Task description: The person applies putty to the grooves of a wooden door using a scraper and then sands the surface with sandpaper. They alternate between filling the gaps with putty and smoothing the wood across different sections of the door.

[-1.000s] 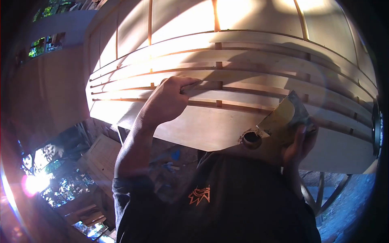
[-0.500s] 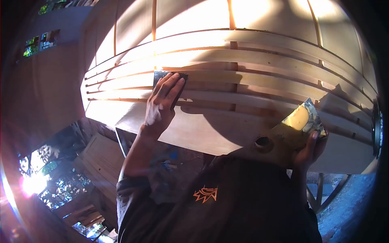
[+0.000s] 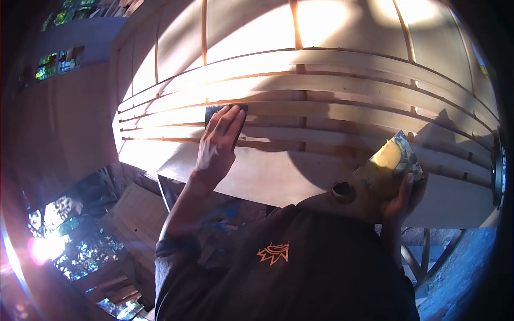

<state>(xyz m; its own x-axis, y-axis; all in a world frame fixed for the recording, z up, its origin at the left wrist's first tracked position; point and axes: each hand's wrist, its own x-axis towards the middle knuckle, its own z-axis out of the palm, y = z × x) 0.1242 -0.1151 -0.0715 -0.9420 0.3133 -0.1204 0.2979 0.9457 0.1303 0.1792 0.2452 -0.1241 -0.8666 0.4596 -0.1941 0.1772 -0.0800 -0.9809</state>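
My left hand (image 3: 217, 144) presses a dark, flat scraper blade (image 3: 214, 111) against the pale wooden slats (image 3: 332, 109) of a large panel. Its fingers lie closed along the blade. Lower right, my right hand (image 3: 406, 200) grips a putty knife (image 3: 408, 155) from below, its broad metal blade angled up and smeared grey. A thick lump of yellow putty (image 3: 387, 155) sits on that blade. Beside it is a tan piece with a round dark hole (image 3: 342, 191). Dark gaps run between the slats, and shadow covers part of them.
Flat panel sections (image 3: 246, 27) in bright sunlight lie beyond the slats. A plain pale board (image 3: 262, 171) borders them on the near side. Wooden boards (image 3: 134, 211) lean at the lower left. A dark round object (image 3: 499, 168) stands at the right edge.
The view has shifted, so the panel sits slightly lower in the picture. My left hand and its blade stay at about the same slats; my right hand still holds the putty knife.
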